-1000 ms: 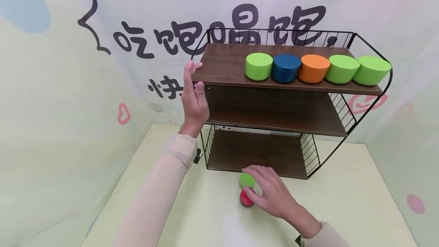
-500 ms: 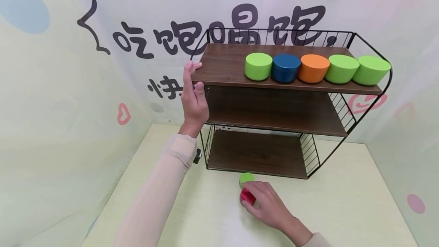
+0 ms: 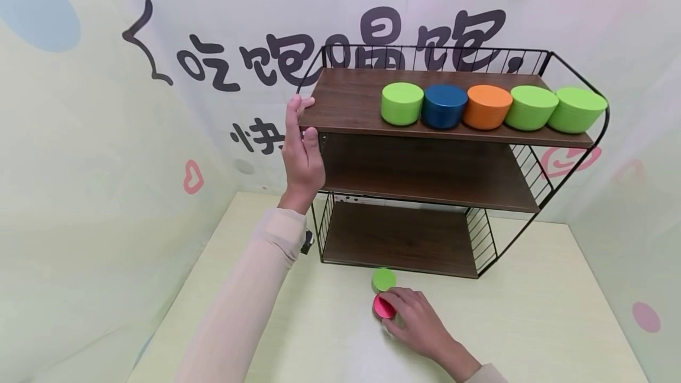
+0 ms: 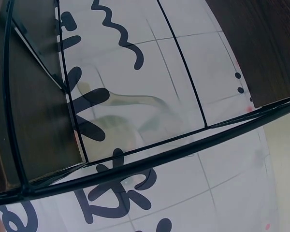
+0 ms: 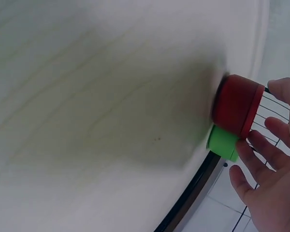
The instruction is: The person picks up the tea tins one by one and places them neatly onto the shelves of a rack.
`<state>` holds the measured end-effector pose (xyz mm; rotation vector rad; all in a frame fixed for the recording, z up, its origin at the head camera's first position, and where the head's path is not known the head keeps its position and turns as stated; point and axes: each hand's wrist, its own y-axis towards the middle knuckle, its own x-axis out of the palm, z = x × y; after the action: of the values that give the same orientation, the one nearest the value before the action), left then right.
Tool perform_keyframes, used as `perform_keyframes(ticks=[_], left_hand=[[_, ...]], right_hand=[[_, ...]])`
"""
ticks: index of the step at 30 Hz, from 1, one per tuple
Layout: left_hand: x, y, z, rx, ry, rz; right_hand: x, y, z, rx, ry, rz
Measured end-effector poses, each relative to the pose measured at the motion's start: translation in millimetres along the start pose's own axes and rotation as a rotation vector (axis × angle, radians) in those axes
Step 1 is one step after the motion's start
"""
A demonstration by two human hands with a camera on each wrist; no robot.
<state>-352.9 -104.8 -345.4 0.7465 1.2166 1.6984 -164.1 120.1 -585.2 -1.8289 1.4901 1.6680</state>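
In the head view a small red round tin stands on the table in front of the shelf. My right hand spans it, thumb on the near side and fingers on the far side. In the right wrist view, the right hand's thumb and fingertips meet the rim of the red tin's lid. Right behind it stands a small green round tin. My left hand grips the upper left corner of the three-tier shelf, its thumb at the front edge. Only a sliver of that hand shows in the left wrist view.
On the top board a row of round tins stands towards the right: green, blue, orange and two more green. The shelf has a black wire frame. A pale table lies beneath, with printed cloth walls around it.
My right hand has moved down and towards me, from over the green tin to around the red one. My left hand stays on the shelf corner.
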Motion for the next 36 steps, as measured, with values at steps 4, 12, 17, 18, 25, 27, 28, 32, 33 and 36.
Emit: perform_keyframes(ticks=[4, 12, 17, 18, 25, 27, 28, 32, 33, 36], left_hand=[[0.4, -0.3, -0.7, -0.002, 0.001, -0.002], [-1.0, -1.2, -0.4, -0.013, 0.021, -0.013], [-1.2, -0.7, 0.0, -0.011, 0.022, -0.011], [-1.3, -0.6, 0.0, -0.01, 0.022, -0.011], [-1.5, -0.6, -0.6, -0.011, 0.026, -0.008], [-1.4, -0.7, -0.8, -0.012, 0.028, -0.008], [-1.4, -0.7, -0.9, -0.013, 0.029, -0.009], [-1.3, -0.8, -0.8, -0.015, 0.03, -0.013], [-1.3, -0.8, -0.7, -0.015, 0.031, -0.014], [-1.5, -0.6, -0.4, -0.013, 0.028, -0.011]], right_hand=[[4.8, -2.0, 2.2, -0.007, -0.015, 0.005], [14.4, -5.1, 4.6, -0.042, -0.05, 0.046], [16.1, -5.4, 4.0, -0.028, -0.042, 0.047], [16.3, -5.5, 3.8, -0.024, -0.039, 0.046], [17.4, -5.3, 3.7, -0.023, -0.003, 0.059], [17.3, -5.1, 3.7, -0.025, 0.001, 0.064], [17.3, -5.0, 3.7, -0.025, 0.0, 0.066], [17.3, -5.6, 2.4, -0.033, -0.01, 0.075], [17.5, -6.0, 2.0, -0.036, -0.013, 0.076], [17.7, -6.8, 0.8, -0.046, -0.014, 0.077]])
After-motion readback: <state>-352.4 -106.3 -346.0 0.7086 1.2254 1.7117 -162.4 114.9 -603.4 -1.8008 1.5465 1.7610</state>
